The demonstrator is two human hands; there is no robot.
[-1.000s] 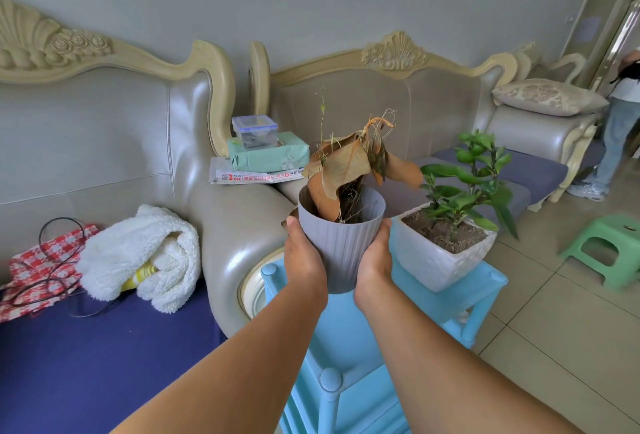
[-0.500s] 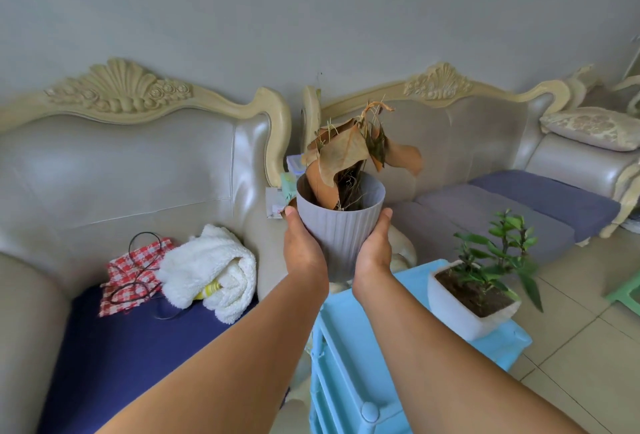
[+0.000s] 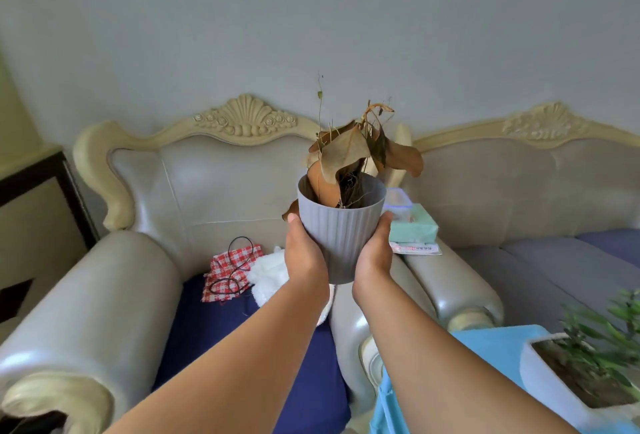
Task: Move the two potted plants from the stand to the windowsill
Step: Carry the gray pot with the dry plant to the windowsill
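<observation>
A grey ribbed pot (image 3: pixel 341 229) with a dried brown plant (image 3: pixel 349 156) hangs in the air in front of me, upright. My left hand (image 3: pixel 304 253) grips its left side and my right hand (image 3: pixel 375 250) grips its right side. The second plant, green leaves in a white pot (image 3: pixel 568 402), stands on the light blue stand (image 3: pixel 491 347) at the bottom right, partly cut off by the frame edge. No windowsill is in view.
A beige leather armchair (image 3: pixel 207 198) with a navy cushion is straight ahead, with a red checked cloth (image 3: pixel 232 271), a black cable and a white towel (image 3: pixel 266 274) on it. A second sofa (image 3: pixel 519 191) is right; a green packet (image 3: pixel 412 229) lies on its armrest. A dark cabinet (image 3: pixel 38 212) stands left.
My view has swung left with the grey pot held in both hands; the blue stand and the green plant have slid to the bottom right corner, and the armchair now fills the middle.
</observation>
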